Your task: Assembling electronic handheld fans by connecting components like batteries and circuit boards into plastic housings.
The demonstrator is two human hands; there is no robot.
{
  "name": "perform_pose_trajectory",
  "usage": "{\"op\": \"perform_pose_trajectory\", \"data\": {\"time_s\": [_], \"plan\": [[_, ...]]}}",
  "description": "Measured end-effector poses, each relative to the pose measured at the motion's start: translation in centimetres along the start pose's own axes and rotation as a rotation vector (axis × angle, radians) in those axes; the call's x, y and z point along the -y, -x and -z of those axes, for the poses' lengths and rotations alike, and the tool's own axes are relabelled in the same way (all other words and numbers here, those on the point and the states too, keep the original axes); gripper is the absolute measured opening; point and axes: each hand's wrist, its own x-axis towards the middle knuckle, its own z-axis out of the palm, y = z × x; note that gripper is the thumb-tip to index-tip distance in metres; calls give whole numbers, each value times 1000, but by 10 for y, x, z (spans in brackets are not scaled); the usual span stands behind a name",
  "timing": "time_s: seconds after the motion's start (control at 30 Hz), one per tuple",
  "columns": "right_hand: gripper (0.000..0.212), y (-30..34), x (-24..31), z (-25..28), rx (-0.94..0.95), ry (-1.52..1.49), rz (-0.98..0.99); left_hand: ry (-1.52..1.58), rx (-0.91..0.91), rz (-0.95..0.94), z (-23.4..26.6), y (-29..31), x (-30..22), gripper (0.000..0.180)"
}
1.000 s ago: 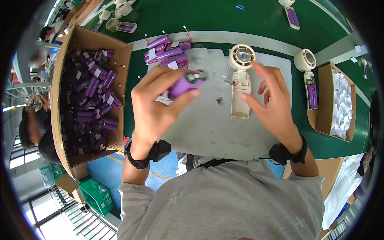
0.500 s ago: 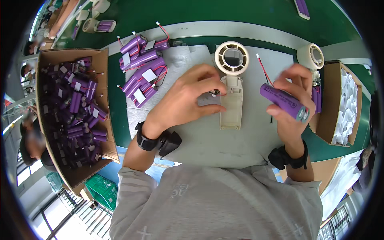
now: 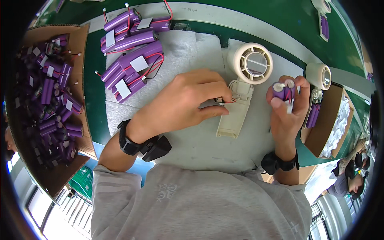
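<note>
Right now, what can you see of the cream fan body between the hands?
The cream fan body looks plastic: a round, spoked head with a grey centre, joined to an open, shallow handle. It lies on the grey sheet, head at the far end, angled right. The left hand is at the handle's upper left, by a red wire; touch is unclear.

Pale stylised lettering (image 3: 167, 192) stood on the grey shirt (image 3: 224, 204); white labels (image 3: 139, 63) on the purple battery packs (image 3: 136, 40) showed nothing readable.

Two foreground hands (image 3: 192, 100) (image 3: 290, 112), one held battery pack (image 3: 282, 93), two cardboard boxes (image 3: 80, 44) (image 3: 320, 136), three cream fans (image 3: 256, 63) (image 3: 319, 76) (at least)
</note>
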Motion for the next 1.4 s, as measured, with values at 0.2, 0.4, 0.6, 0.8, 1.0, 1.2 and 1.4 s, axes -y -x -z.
{"op": "perform_pose_trajectory", "data": {"time_s": [0.2,0.4,0.6,0.8,1.0,1.2,1.4], "plan": [[42,3,3,5,-36,71,-101,-13,-2,-22,-6,-1,0,22],[35,-5,24,-19,-150,-315,-163,-3,-20,15,-9,1,-1,26],[29,2,32,-22,229,637,-19,-24,-21,-1,-9,1,1,27],[23,5,17,-36,307,895,286,-32,-66,-97,-10,0,4,26],[21,12,13,-43,289,902,257,-42,-76,-103,-12,5,6,23],[22,11,14,-39,321,954,291,20,-30,-144,-10,1,6,22],[21,12,15,-39,387,990,307,102,-29,-87,-9,6,5,20]]}}
